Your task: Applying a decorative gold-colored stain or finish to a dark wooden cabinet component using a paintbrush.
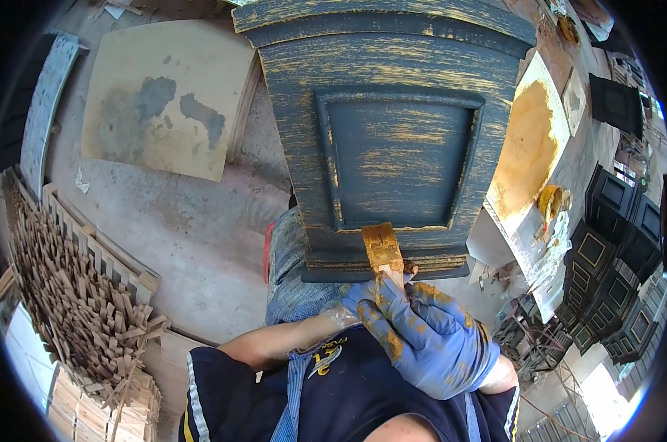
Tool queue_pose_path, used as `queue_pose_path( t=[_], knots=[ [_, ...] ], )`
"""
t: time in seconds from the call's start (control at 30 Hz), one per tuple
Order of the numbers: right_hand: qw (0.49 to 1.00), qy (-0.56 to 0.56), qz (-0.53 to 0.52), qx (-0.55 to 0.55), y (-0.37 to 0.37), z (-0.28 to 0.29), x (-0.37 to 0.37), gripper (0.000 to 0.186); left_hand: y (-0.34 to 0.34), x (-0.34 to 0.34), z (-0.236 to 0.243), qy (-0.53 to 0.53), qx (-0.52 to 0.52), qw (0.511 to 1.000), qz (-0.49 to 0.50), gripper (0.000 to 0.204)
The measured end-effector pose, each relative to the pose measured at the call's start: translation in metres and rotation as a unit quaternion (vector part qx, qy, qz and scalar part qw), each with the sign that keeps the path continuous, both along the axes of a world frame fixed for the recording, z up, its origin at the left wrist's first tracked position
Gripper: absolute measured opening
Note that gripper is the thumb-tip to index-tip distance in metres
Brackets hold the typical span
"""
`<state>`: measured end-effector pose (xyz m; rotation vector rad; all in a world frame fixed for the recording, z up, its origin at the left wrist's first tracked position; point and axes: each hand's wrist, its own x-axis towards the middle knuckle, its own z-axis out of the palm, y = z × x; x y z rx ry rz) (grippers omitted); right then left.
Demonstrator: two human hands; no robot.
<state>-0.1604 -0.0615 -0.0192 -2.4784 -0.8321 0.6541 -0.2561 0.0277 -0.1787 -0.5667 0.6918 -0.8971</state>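
My right hand [433, 339], in a blue glove smeared with gold-brown paint, is closed around the handle of a flat paintbrush [383, 247]. The brush's bristles are coated in the same paint and lie over the lower edge of a dark blue-black wooden furniture piece [289, 132]. Gold streaks run across this piece and its framed recessed panel [400, 158]. My left hand [354, 295], also gloved in blue, is close to the bottom edge, mostly behind the right; its fingers are hidden.
At right, a paint-covered board [525, 147] lies beside a yellow-stained paint pot [550, 200] and crumpled plastic [558, 247]. Dark cabinets [595, 272] stand farther right. A stained panel [168, 103] lies at left, above a heap of wood offcuts [76, 295].
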Motion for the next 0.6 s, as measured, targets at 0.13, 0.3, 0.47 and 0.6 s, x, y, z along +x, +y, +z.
queue_pose_path(
  t=[0.13,0.3,0.47,0.6],
  knots=[
    [1.000,0.003,0.008,-0.021,0.002,0.003,-0.002,0.040,0.004,0.001,-0.002,0.001,0.004,1.000,-0.009,0.029],
    [0.999,-0.016,-0.002,0.033,0.004,0.001,0.003,0.030,0.010,0.002,-0.003,-0.003,0.016,1.000,-0.015,0.028],
    [0.998,-0.062,0.015,0.012,0.008,-0.007,0.000,0.030,0.015,0.001,-0.003,-0.004,0.027,0.999,-0.022,0.028],
    [0.998,-0.048,0.038,0.021,0.008,-0.003,0.003,0.031,0.030,-0.003,-0.002,-0.003,0.035,0.999,-0.028,0.027]
  ],
)
